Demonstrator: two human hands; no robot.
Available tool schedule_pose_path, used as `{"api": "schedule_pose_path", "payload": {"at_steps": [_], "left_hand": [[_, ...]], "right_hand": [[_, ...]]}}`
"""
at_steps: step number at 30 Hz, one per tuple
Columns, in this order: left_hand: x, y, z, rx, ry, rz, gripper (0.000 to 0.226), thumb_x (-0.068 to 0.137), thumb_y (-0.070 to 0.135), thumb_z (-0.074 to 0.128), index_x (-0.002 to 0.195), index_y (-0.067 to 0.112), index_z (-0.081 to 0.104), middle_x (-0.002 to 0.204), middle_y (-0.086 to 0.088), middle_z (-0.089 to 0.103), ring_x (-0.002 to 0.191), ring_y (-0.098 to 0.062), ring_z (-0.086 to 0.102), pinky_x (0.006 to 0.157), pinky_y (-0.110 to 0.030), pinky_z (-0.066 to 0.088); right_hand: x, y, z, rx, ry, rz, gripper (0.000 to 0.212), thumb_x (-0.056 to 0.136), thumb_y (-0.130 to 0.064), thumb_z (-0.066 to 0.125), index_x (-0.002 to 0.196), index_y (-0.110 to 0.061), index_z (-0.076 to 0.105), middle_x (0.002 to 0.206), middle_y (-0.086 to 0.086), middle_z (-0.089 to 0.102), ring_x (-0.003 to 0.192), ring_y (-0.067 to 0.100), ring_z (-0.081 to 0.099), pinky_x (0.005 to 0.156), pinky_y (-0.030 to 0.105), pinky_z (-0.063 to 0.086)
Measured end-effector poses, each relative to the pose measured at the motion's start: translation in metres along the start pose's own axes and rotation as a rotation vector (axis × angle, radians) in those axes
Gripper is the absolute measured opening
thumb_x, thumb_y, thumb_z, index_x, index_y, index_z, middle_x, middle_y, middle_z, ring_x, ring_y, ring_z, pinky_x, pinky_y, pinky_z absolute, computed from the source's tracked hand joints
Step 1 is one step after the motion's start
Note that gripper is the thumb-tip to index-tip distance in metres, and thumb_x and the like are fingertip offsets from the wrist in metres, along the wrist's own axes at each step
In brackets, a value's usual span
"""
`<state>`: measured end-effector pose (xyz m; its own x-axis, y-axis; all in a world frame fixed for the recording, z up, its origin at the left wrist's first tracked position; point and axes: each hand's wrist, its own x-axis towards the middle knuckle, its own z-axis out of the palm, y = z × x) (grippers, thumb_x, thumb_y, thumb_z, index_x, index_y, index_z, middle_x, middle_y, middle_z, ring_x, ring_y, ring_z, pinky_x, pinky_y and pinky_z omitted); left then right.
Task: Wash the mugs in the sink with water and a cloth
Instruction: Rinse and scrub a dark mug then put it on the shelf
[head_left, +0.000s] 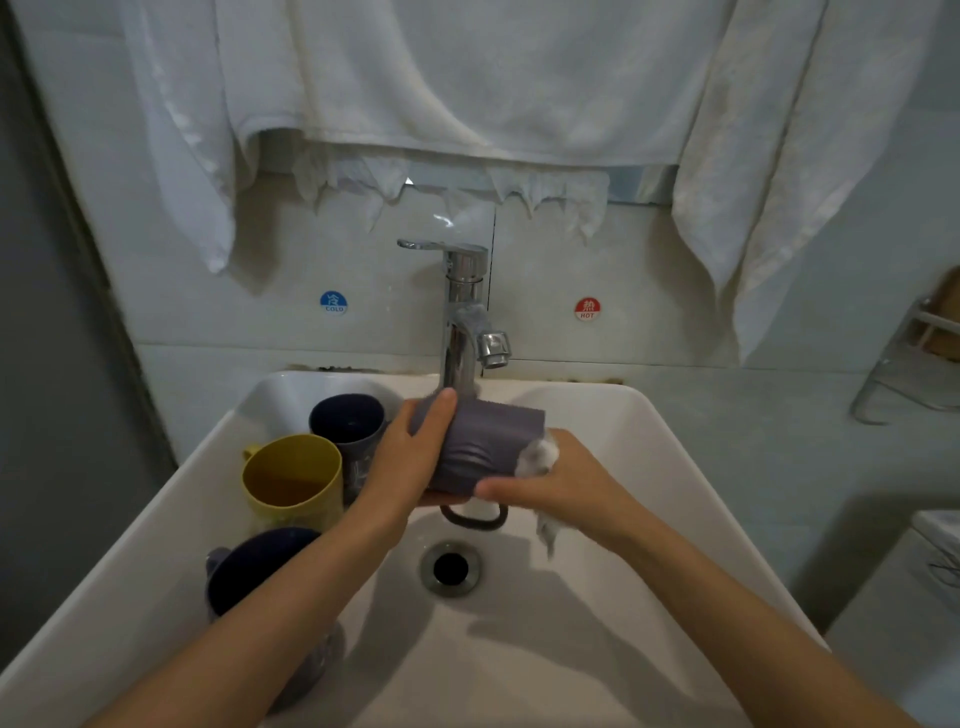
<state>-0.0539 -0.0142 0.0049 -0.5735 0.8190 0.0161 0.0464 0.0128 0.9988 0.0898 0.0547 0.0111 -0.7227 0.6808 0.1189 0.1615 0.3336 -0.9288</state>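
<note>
Over the middle of the white ceramic sink (665, 467), the left hand (410, 457) reaches in from the near-left corner, thumb and fingers wrapped round a ribbed grey mug (478, 447) lying sideways, handle down. The right hand (571, 486) curls its fingers round a crumpled white cloth (537, 460) at the mug's mouth. Along the sink's left edge stand a smooth yellow mug (291, 480), a far dark blue mug (347, 422) and a near dark blue mug (254, 566).

Pale tiled wall (649, 270), white towels (467, 78) hanging above, blue cold sticker (333, 302), red hot sticker (587, 308), metal rack (904, 374) at right
</note>
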Motion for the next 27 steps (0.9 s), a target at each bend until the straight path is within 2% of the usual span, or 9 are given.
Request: {"api": "schedule_pose_path", "payload": {"at_steps": [2,6,9,11,16,19,22,24,27], "left_hand": [[0.003,-0.003,0.0,0.022,0.033,-0.087,0.053,0.091,0.055,0.041,0.133,0.023,0.044,0.124,-0.007,0.055,0.105,-0.026,0.056,0.084,-0.044,0.054],[-0.003,0.0,0.005,0.123,0.051,0.169,0.044,0.094,0.041,0.041,0.13,0.016,0.042,0.119,-0.008,0.056,0.085,-0.007,0.055,0.051,-0.007,0.047],[-0.009,-0.001,0.005,0.207,0.019,0.398,0.06,0.085,0.052,0.055,0.132,0.021,0.039,0.118,0.002,0.053,0.096,-0.006,0.056,0.072,-0.011,0.05],[-0.01,-0.003,0.005,0.245,0.023,0.439,0.064,0.078,0.059,0.054,0.129,0.023,0.04,0.117,0.003,0.054,0.102,-0.01,0.057,0.08,-0.023,0.053],[-0.007,0.0,0.004,0.058,0.073,0.151,0.035,0.095,0.041,0.042,0.124,0.021,0.042,0.118,-0.008,0.054,0.092,-0.02,0.058,0.068,-0.032,0.053],[-0.008,0.003,0.007,-0.01,0.09,0.031,0.04,0.095,0.041,0.041,0.131,0.022,0.04,0.116,-0.006,0.048,0.093,-0.022,0.052,0.061,-0.034,0.051],[-0.007,0.006,0.004,-0.076,0.096,-0.029,0.041,0.095,0.042,0.042,0.132,0.024,0.04,0.115,-0.007,0.046,0.097,-0.025,0.05,0.06,-0.035,0.051],[-0.006,0.006,0.0,-0.145,0.121,-0.076,0.035,0.095,0.041,0.044,0.125,0.024,0.042,0.115,-0.008,0.046,0.096,-0.026,0.05,0.06,-0.037,0.052],[-0.013,0.005,-0.004,-0.26,0.122,-0.144,0.022,0.094,0.039,0.047,0.111,0.025,0.043,0.115,-0.009,0.047,0.093,-0.025,0.051,0.061,-0.039,0.05]], "right_hand": [[-0.002,0.0,0.001,-0.145,-0.06,-0.105,0.051,0.068,-0.016,0.082,0.114,-0.021,0.059,0.103,-0.006,0.067,0.092,0.002,0.064,0.077,0.014,0.05],[-0.005,-0.01,-0.001,0.158,0.067,0.025,0.014,0.081,-0.029,0.067,0.092,-0.026,0.059,0.091,-0.003,0.067,0.078,0.003,0.064,0.067,0.016,0.05],[0.003,-0.01,-0.005,0.689,0.131,0.31,0.03,0.089,-0.041,0.053,0.098,-0.014,0.06,0.095,0.01,0.069,0.081,0.02,0.067,0.063,0.027,0.055],[0.001,-0.014,-0.005,0.798,0.116,0.331,0.032,0.091,-0.038,0.053,0.103,-0.009,0.06,0.09,0.012,0.071,0.073,0.021,0.07,0.057,0.027,0.057],[-0.002,-0.005,-0.003,0.084,-0.025,0.123,0.036,0.078,-0.02,0.073,0.11,-0.019,0.056,0.108,0.009,0.065,0.096,0.021,0.064,0.088,0.033,0.054],[-0.002,-0.007,-0.017,-0.129,-0.083,0.265,0.052,0.075,-0.035,0.075,0.118,-0.018,0.051,0.113,0.005,0.061,0.103,0.02,0.059,0.095,0.035,0.05],[-0.022,0.009,-0.033,-0.289,0.06,0.503,0.037,0.085,-0.025,0.067,0.113,-0.005,0.055,0.111,0.016,0.064,0.097,0.009,0.063,0.094,0.033,0.049],[-0.029,0.011,-0.049,-0.324,0.205,0.614,0.028,0.086,-0.022,0.066,0.106,-0.003,0.062,0.096,0.01,0.069,0.081,0.002,0.064,0.08,0.023,0.053],[-0.031,0.007,-0.068,-0.106,0.199,0.23,0.034,0.078,-0.035,0.073,0.106,-0.019,0.063,0.109,-0.002,0.064,0.094,0.013,0.062,0.085,0.027,0.051]]}}
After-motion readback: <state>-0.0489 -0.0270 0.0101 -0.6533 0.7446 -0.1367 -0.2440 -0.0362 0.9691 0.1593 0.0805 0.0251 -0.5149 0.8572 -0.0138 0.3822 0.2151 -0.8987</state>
